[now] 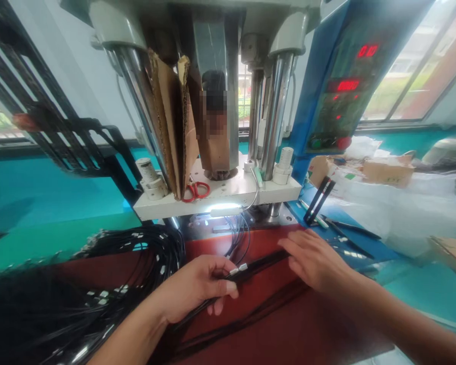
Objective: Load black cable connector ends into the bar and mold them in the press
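Heaped black cables (61, 299) crowd the lower left; the left hand (203, 279) clamps finger and thumb on a slim black bundle (266, 261) with silvery connectors (243, 266) above a red mat (289, 329); the right hand (313, 258) curls over its right part, grip unclear, near a black-handled tool (359, 229).

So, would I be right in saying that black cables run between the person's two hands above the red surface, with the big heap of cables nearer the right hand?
Not quite: the head view shows the big heap of cables lying nearer the left hand, not the right hand. The rest stands: black cables run between the two hands above the red surface.
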The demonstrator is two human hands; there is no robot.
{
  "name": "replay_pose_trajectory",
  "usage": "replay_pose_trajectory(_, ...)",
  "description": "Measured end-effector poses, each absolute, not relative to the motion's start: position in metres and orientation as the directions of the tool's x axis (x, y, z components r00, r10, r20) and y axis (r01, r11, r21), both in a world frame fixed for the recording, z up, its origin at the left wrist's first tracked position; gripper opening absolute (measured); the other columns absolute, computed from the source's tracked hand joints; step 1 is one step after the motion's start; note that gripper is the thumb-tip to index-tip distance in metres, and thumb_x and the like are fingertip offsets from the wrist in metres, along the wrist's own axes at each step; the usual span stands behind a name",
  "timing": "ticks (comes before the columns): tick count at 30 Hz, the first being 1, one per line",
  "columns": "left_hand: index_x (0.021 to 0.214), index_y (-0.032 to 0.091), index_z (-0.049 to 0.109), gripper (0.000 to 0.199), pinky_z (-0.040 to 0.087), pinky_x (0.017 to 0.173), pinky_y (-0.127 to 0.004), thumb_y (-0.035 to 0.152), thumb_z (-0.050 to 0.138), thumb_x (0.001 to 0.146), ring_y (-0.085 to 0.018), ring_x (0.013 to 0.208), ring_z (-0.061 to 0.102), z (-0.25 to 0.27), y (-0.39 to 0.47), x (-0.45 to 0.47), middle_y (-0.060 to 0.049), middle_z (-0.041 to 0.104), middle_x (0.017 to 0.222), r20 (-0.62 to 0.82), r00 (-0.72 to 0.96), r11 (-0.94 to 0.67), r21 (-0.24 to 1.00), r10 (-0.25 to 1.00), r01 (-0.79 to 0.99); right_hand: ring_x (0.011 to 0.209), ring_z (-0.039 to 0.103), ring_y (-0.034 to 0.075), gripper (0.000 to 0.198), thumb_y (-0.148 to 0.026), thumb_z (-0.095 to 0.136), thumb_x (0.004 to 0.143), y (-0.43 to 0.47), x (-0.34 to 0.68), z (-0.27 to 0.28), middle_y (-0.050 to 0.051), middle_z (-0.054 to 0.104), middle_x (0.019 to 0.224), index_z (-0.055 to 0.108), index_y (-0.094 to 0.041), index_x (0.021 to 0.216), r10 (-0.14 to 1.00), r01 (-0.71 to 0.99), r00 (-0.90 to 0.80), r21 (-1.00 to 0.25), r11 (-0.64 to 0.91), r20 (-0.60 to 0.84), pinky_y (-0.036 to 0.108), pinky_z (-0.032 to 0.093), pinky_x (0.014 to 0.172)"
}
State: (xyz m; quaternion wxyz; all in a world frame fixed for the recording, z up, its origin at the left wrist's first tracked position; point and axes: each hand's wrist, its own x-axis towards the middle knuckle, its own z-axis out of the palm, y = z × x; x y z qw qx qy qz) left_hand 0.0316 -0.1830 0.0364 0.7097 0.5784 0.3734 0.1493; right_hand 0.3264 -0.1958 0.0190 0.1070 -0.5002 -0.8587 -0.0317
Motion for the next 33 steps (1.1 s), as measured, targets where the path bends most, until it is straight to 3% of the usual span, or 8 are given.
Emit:
replay_pose_trajectory(7,0.09,0.014,0.055,0.025,0.039,0.044,-0.019,0.037,0.058,0.085,-0.009,0.049,0.057,0.031,-0.183,0.032,-0.006,0.067,0.079,-0.392,0.695,0.367,0.91,0.603,0.195,0.09,0.056,0.022,0.029,-0.001,0.047,0.082,-0.19,0.359,0.02,0.003,0.062,0.09,0.06,-0.02,0.099,0.886,0.915,-0.404,0.079,0.397,0.226,0.042,0.028,0.098)
replay_pose_trajectory(13,0.089,0.015,0.056,0.025,0.046,0.05,-0.022,0.039,0.054,0.087,-0.012,0.053,0.062,0.034,-0.191,0.035,-0.009,0.07,0.083,-0.39,0.754,0.321,0.914,0.528,0.248,0.073,0.058,0.021,0.021,-0.008,0.05,0.086,-0.19,0.372,0.042,0.001,0.063,0.077,0.064,-0.023,0.085,0.915,0.921,-0.387,0.108,0.375,0.119,0.033,0.034,0.068)
replay_pose_trajectory(17,0.103,0.016,0.062,0.032,0.051,0.067,-0.031,0.038,0.064,0.08,-0.021,0.075,0.067,0.051,-0.201,0.046,-0.01,0.07,0.095,-0.416,0.811,0.26,0.906,0.41,0.333,0.067,0.056,0.018,0.017,-0.019,0.052,0.09,-0.195,0.373,0.068,0.0,0.061,0.07,0.064,-0.023,0.078,0.835,0.841,-0.54,0.056,0.537,0.104,0.032,0.031,0.068)
replay_pose_trajectory(21,0.115,0.023,0.061,0.042,0.043,0.089,-0.034,0.039,0.067,0.077,-0.023,0.101,0.059,0.067,-0.212,0.089,-0.008,0.065,0.111,-0.264,0.793,0.095,0.962,0.549,0.255,0.064,0.052,0.017,0.017,-0.019,0.052,0.089,-0.199,0.359,0.092,-0.001,0.058,0.068,0.059,-0.021,0.074,0.723,0.731,-0.682,0.124,0.671,0.109,0.034,0.031,0.07)
replay_pose_trajectory(24,0.106,0.018,0.062,0.031,0.046,0.063,-0.025,0.038,0.061,0.082,-0.014,0.069,0.06,0.064,-0.22,0.128,-0.004,0.064,0.086,-0.201,0.789,0.255,0.965,0.58,0.058,0.069,0.054,0.018,0.006,-0.019,0.057,0.085,-0.207,0.345,0.107,0.001,0.06,0.072,0.062,-0.021,0.082,0.706,0.725,-0.688,0.182,0.664,0.166,0.038,0.035,0.076)
replay_pose_trajectory(27,0.096,0.015,0.061,0.025,0.032,0.042,-0.018,0.035,0.06,0.083,-0.006,0.045,0.044,0.047,-0.229,0.146,0.001,0.055,0.067,-0.154,0.745,0.352,0.929,0.648,-0.114,0.103,0.054,0.028,0.034,-0.019,0.061,0.081,-0.228,0.341,0.115,0.008,0.063,0.107,0.06,-0.022,0.115,0.704,0.771,-0.635,0.204,0.603,0.317,0.048,0.03,0.099)
replay_pose_trajectory(30,0.093,0.014,0.062,0.029,0.031,0.042,-0.018,0.04,0.064,0.081,-0.005,0.043,0.046,0.025,-0.238,0.14,0.0,0.056,0.067,-0.092,0.692,0.383,0.881,0.716,-0.278,0.123,0.043,0.031,0.044,-0.026,0.06,0.084,-0.255,0.346,0.107,0.006,0.051,0.132,0.054,-0.032,0.127,0.677,0.848,-0.483,0.105,0.519,0.556,0.049,0.032,0.105)
replay_pose_trajectory(33,0.1,0.016,0.066,0.039,0.035,0.046,-0.02,0.04,0.075,0.071,-0.008,0.049,0.055,0.007,-0.246,0.13,-0.003,0.06,0.077,-0.072,0.573,0.369,0.828,0.817,-0.423,0.091,0.063,0.026,0.033,-0.041,0.064,0.08,-0.269,0.347,0.088,0.005,0.063,0.107,0.062,-0.032,0.112,0.707,0.908,0.062,-0.334,0.252,0.704,0.035,0.053,0.072)
